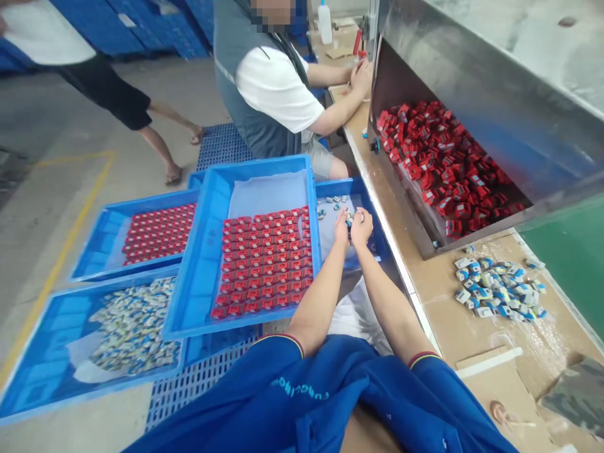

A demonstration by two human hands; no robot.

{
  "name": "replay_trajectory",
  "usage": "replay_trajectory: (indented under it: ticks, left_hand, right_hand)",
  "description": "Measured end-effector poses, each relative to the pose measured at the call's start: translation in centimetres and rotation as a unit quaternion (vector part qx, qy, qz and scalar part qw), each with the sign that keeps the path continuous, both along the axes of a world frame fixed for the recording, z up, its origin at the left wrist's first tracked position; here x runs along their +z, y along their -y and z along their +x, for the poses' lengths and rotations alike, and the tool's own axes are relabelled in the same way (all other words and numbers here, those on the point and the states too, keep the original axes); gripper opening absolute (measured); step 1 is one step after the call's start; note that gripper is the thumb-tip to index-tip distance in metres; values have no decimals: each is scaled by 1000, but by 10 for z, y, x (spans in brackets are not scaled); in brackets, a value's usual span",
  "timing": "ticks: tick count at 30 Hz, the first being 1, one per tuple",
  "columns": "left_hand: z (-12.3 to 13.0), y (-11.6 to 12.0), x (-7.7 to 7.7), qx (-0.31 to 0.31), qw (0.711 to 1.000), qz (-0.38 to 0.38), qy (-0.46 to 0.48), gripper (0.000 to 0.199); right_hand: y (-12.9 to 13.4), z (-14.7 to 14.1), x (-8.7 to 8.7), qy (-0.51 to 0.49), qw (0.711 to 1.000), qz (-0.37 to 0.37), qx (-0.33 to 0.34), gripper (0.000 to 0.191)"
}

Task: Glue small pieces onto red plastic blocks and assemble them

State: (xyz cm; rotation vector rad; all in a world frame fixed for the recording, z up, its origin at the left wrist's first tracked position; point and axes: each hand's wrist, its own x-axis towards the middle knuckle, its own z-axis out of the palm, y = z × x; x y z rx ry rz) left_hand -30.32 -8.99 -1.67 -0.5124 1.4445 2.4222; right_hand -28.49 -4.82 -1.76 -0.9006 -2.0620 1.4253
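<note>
My left hand [342,228] and my right hand [362,226] are cupped side by side over a blue bin [346,187] by the table edge. Between them they hold several small white and blue parts [349,218]. More such parts [336,200] lie on the pale liner of that bin, just beyond my hands. To the left is a large blue tray [195,251] with rows of red parts [267,258]. On the table at the right sits a pile of white and blue parts [500,288].
A metal box [472,94] of loose red parts [438,163] stands on the table. Lower left are blue trays [42,340] of red or white parts. A seated person [278,88] works ahead; another person's legs [117,94] show at the upper left.
</note>
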Motion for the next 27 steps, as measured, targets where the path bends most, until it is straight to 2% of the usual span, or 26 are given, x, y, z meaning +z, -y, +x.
replay_trajectory:
  ticks: [4, 8, 10, 12, 14, 16, 18, 21, 24, 27]
  left_hand:
    - [2, 10, 52, 10, 997, 20, -75, 38]
    - [22, 20, 94, -11, 983, 43, -177, 35]
    - [43, 22, 110, -39, 964, 55, -259, 39]
    - [72, 19, 124, -73, 937, 65, -334, 46]
    - [106, 8, 135, -109, 914, 82, -382, 50]
    - [140, -12, 140, -158, 894, 107, -405, 50]
    - [169, -40, 137, -218, 877, 131, -407, 50]
    - [199, -93, 121, -317, 851, 151, -391, 52]
    - [212, -151, 98, -376, 839, 126, -372, 56]
    - [213, -196, 76, -387, 838, 52, -380, 57]
  right_hand:
    - [11, -1, 45, -119, 992, 31, -18, 37]
    - [15, 22, 90, -215, 974, 63, -28, 36]
    - [14, 47, 112, -273, 957, 90, -44, 36]
    - [9, 83, 133, -351, 923, 140, -64, 35]
    - [0, 123, 150, -396, 892, 197, -96, 34]
    - [-14, 164, 160, -392, 875, 240, -151, 35]
    - [-33, 199, 158, -364, 865, 265, -220, 35]
    - [-77, 234, 138, -309, 853, 265, -327, 35]
    - [-130, 246, 108, -250, 844, 237, -411, 39]
    - [-176, 244, 81, -227, 841, 227, -436, 43]
